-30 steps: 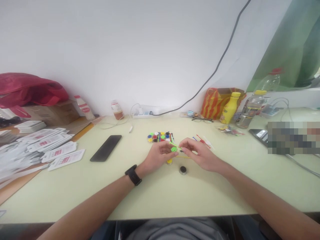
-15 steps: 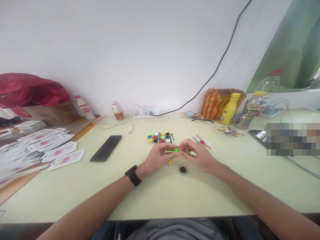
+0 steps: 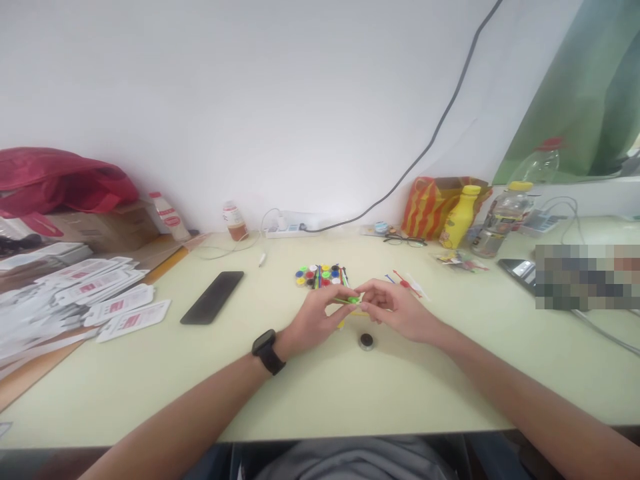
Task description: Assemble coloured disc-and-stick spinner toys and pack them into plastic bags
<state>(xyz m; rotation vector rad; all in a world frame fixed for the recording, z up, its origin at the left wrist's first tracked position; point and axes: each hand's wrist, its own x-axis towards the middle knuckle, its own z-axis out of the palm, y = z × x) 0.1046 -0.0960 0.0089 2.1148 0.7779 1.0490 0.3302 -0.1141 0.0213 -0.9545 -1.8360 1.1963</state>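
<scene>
Between thumb and fingers, my left hand (image 3: 317,313) pinches a small green plastic piece (image 3: 354,300) with a round part and a thin stick. My right hand (image 3: 395,310) is closed at the piece's other side, fingertips against it. Under the hands lies a yellow piece (image 3: 341,325), mostly covered. Nearer me sits a black round piece (image 3: 367,341). Just beyond the hands are several coloured round caps (image 3: 301,274) and a row of thin coloured sticks (image 3: 344,275). A red piece with thin arms (image 3: 404,284) lies to the right, beside a blue stick (image 3: 389,279).
A black phone (image 3: 213,298) lies left, near stacked white tags (image 3: 117,303). Along the wall stand a small bottle (image 3: 235,221), a power strip (image 3: 285,231), a striped bag (image 3: 420,207) and a yellow bottle (image 3: 460,220). Glasses (image 3: 405,241) lie before the bag.
The green piece has turned and its stick now tilts differently. My right fingers have shifted slightly, with the thumb and index finger a little farther apart.
</scene>
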